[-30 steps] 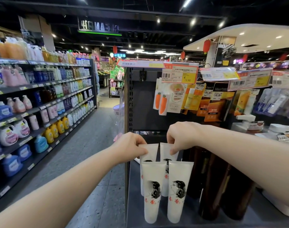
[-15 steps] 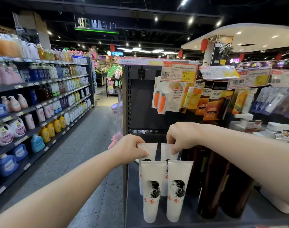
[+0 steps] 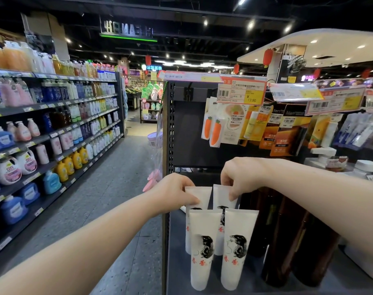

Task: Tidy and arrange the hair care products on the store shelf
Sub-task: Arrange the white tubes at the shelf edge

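Left hand (image 3: 172, 195) pinching back-left tube (image 3: 199, 195), right hand (image 3: 243, 177) pinching back-right tube (image 3: 221, 198), both at 12 o'clock behind two front tubes (image 3: 202, 248). Rear row aligning; front looks done.

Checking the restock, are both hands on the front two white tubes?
No, the left hand and right hand pinch the tops of the back tubes; the front tubes stand untouched.
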